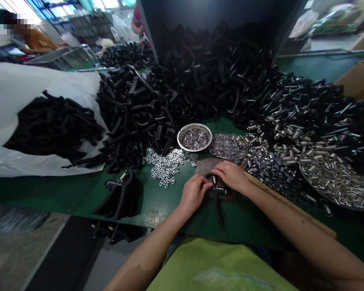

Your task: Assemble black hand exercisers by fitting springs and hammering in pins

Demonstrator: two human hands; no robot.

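A black hand grip strengthener part (219, 210) with a metal coil spring (214, 180) lies in front of me, its curved handle pointing toward me. My left hand (195, 193) is closed on its left side, thumb and fingers pinching near the spring. On the other side my right hand (231, 176) is closed, with its fingertips at the top of the same part; whether a small piece sits between them is hidden. Beneath both hands is a brown plate (204, 165) on the green table. A wooden stick (291, 202) runs under my right forearm.
Loose nuts (166, 165) lie left of a steel bowl (195, 126) and a tray of small metal parts (229, 146). Springs (288, 135) and a dish of pins (339, 178) spread right. Black handles (212, 76) heap behind. Assembled grips (121, 194) stand left. Another person (33, 36) works far left.
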